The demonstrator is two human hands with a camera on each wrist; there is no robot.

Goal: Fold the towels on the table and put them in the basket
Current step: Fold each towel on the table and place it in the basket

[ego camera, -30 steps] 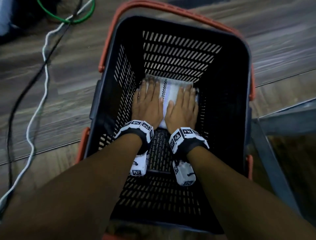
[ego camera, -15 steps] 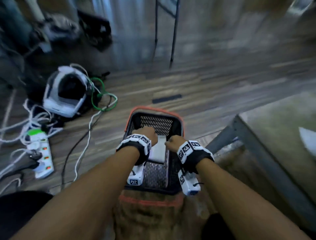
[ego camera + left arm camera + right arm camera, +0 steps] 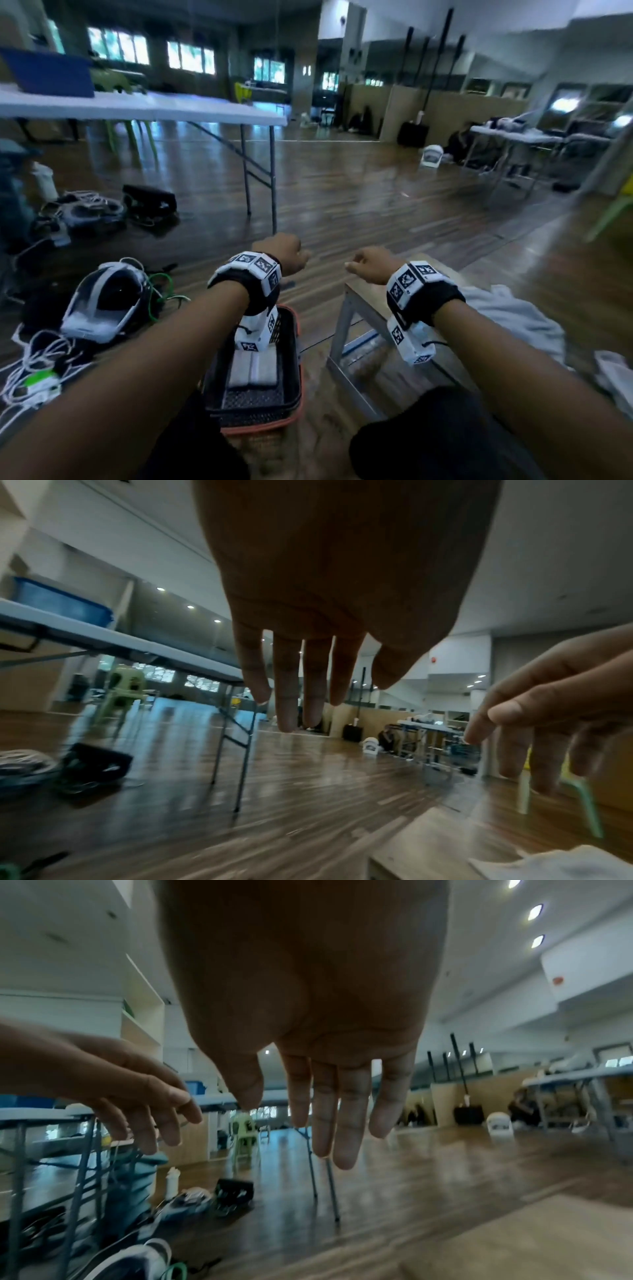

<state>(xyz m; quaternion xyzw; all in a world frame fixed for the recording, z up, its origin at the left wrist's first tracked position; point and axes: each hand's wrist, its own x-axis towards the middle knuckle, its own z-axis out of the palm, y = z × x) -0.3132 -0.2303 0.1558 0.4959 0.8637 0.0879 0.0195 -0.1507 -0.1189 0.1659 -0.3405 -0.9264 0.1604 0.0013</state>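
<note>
Both the left hand (image 3: pixel 279 253) and right hand (image 3: pixel 371 265) hang empty, fingers loose. One folded white towel (image 3: pixel 254 370) lies in the black slatted plastic basket with orange rim (image 3: pixel 294 416), bottom centre; a crumpled white towel (image 3: pixel 507 318) waits right on the low wooden table (image 3: pixel 363 294). A careless grab could drag it onto the floor.

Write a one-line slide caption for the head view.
Both hands, left and right, raised empty above the basket holding a folded towel; unfolded towel waits on the table.

Dim, bluish indoor light from ceiling spots (image 3: pixel 537 911) and far windows (image 3: pixel 191 58). Glare streaks on wood floor (image 3: pixel 342 192). Motion blur near edges; strong wide-angle bending; hands (image 3: pixel 342 588) backlit, dark.
</note>
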